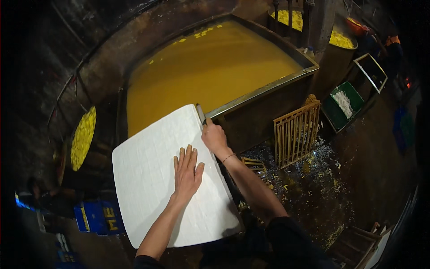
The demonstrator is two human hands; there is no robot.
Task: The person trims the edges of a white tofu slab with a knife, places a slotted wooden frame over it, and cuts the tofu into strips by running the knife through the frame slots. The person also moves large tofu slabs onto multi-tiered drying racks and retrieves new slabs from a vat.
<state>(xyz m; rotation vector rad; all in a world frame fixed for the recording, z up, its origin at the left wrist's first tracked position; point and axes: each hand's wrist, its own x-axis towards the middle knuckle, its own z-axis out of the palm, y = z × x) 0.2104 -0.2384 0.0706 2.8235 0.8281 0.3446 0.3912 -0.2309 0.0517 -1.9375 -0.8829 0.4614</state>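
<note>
A broad white slab [148, 161], which looks like pressed tofu, lies in front of me with faint lines across its top. My left hand [186, 175] rests flat on it, fingers stretched out and holding nothing. At the slab's far right edge, my right hand [215, 136] is closed around the handle of a knife [200, 113]. The blade points away from me, along or in that edge; how deep it sits I cannot tell. Behind the slab stands a large vat with a metal rim [264, 92], full of yellow-brown liquid [210, 67]. Small yellow pieces [204, 33] float at its far side.
A slatted wooden rack [297, 133] leans right of the vat on the wet, littered floor. Beyond it sits a green bin [342, 107] with white material. Yellow pieces fill a round container [83, 139] at left and a drum [342, 40] at far right. Blue crates [98, 218] stand lower left.
</note>
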